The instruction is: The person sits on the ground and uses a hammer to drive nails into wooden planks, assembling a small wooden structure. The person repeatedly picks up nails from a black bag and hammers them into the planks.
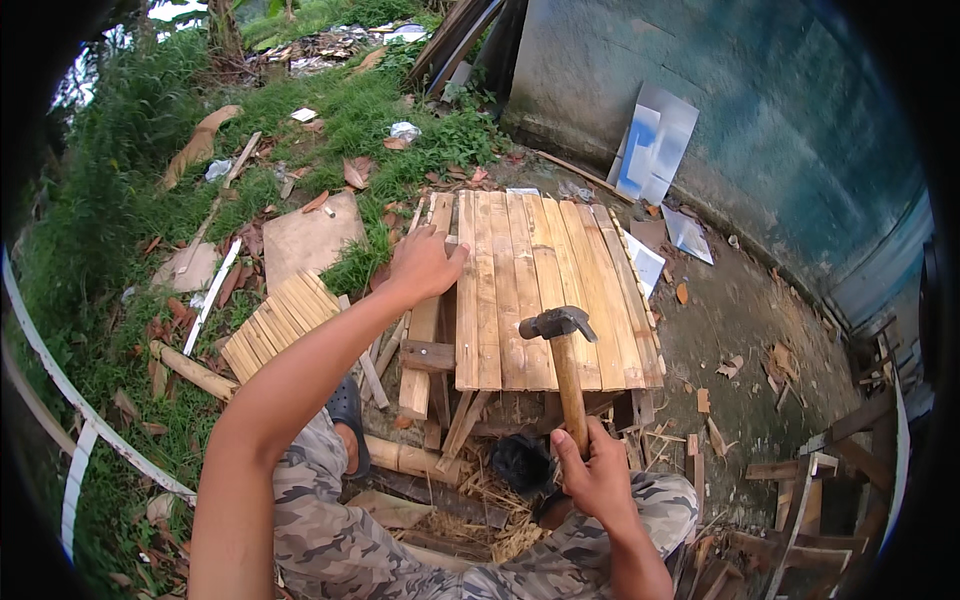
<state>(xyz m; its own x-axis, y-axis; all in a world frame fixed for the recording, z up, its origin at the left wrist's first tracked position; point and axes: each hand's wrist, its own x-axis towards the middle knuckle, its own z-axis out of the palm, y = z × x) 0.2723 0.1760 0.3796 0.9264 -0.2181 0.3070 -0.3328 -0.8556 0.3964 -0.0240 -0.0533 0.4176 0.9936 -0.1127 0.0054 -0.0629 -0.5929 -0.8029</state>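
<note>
Soft, diffuse daylight lies evenly over the scene, brightening the slatted tabletop (550, 290) and leaving deep shade beneath. Far-left sky (178, 10) blows out white. The hammer (567, 375) looks crisp; left foliage (120, 130) smears, and the white rail (84, 414) bows with fisheye distortion.

Left grip (425, 266) touches pale slats (510, 290) while right grip (596, 470) holds a hammer (566, 370).

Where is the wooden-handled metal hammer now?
In the head view, right of centre, the wooden-handled metal hammer is in the right hand, its head seen against the pale-brown slatted panel.
</note>
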